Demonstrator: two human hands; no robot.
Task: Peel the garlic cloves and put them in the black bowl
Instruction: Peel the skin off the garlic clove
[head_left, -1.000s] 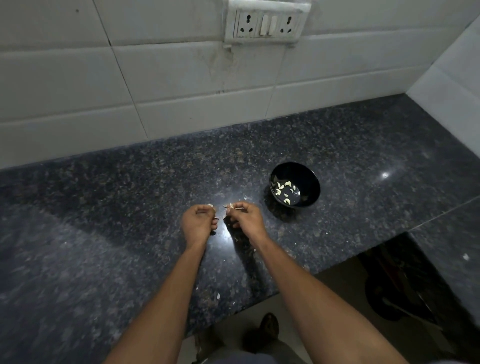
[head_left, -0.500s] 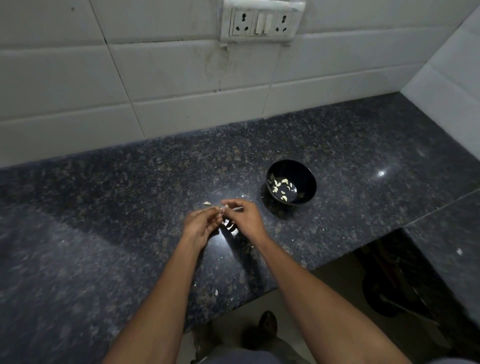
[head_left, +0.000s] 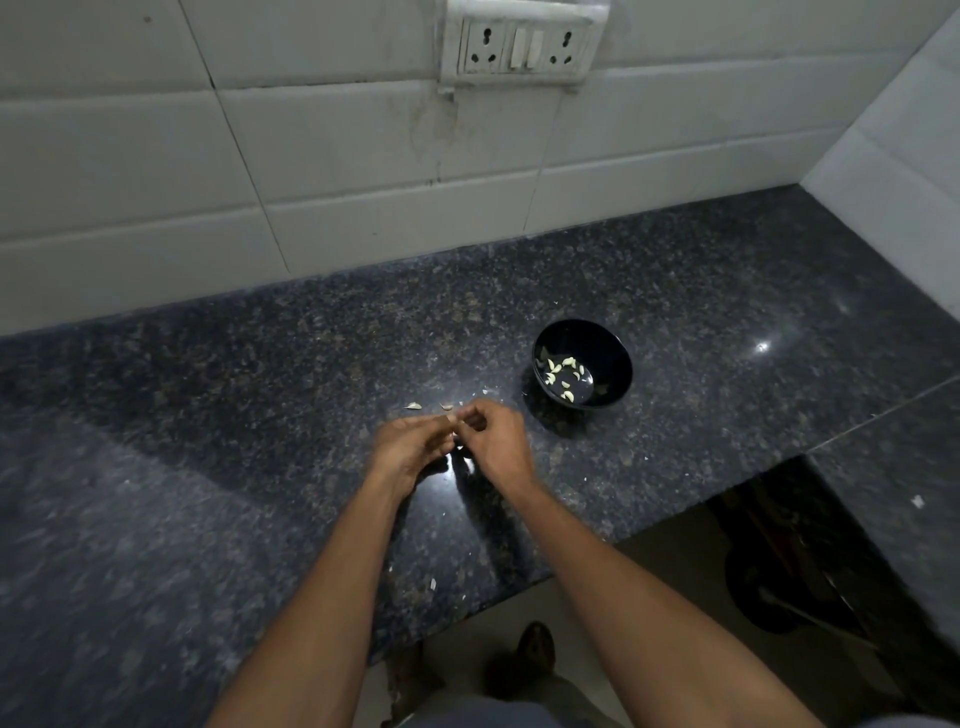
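Left hand (head_left: 410, 447) and right hand (head_left: 493, 441) meet fingertip to fingertip just above the worktop (head_left: 208, 415), both curled in a pinch on one small garlic clove (head_left: 453, 417) held between them; clove is mostly hidden by fingers, only a pale bit shows. Both forearms come up from the bottom edge. Two loose cloves (head_left: 413, 406) lie on the worktop just beyond the left hand, near each other, not touching the hands. Small pale skin scraps (head_left: 432, 584) sit near the front edge of the worktop, between the forearms. Black bowl (head_left: 618, 358) stands upright to the right of and beyond the right hand, apart from it, with several peeled cloves (head_left: 563, 366) in its bottom. Worktop is dark speckled stone. White tiled wall (head_left: 311, 156) behind it, socket plate (head_left: 524, 44) mounted up top. A shoe (head_left: 535, 649) shows on the floor below.
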